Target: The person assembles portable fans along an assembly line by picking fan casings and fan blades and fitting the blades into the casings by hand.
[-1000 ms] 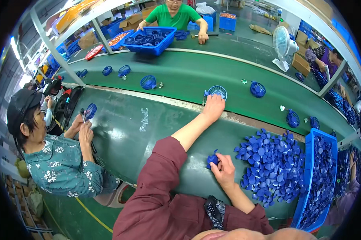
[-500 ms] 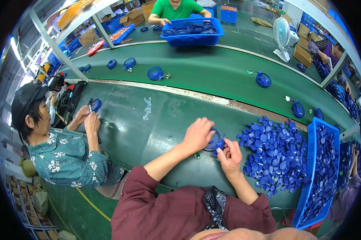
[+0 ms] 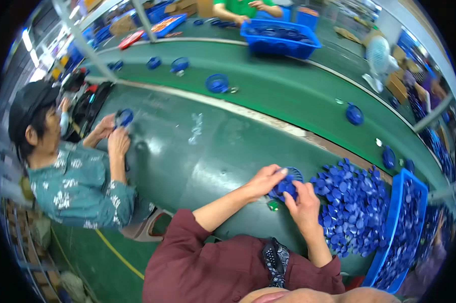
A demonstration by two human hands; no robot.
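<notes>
Blue plastic is what you have between both hands: a round ribbed part (image 3: pixel 287 186), held just above the dark green table (image 3: pixel 197 151) at the near edge of the heap of loose blue caps (image 3: pixel 354 207). Your left hand (image 3: pixel 265 180) curls over its far rim with thumb and fingers pinching it; your right hand (image 3: pixel 303 202) closes on the near side, fingers pressed together around a smaller blue piece. Whether that piece is already seated I cannot tell, since your knuckles hide the joint.

To do this well, keep the round part level and steady with the left, and let the right do the pressing. Line the two pieces up squarely before you push; a tilted start will likely jam. Work close to the table so a slip drops the part only a little way. A small green bit (image 3: pixel 272 205) lies just beside your right wrist; mind that you do not sweep it away. The blue crate (image 3: pixel 390 227) stands beyond the heap on your right, within easy reach.
</notes>
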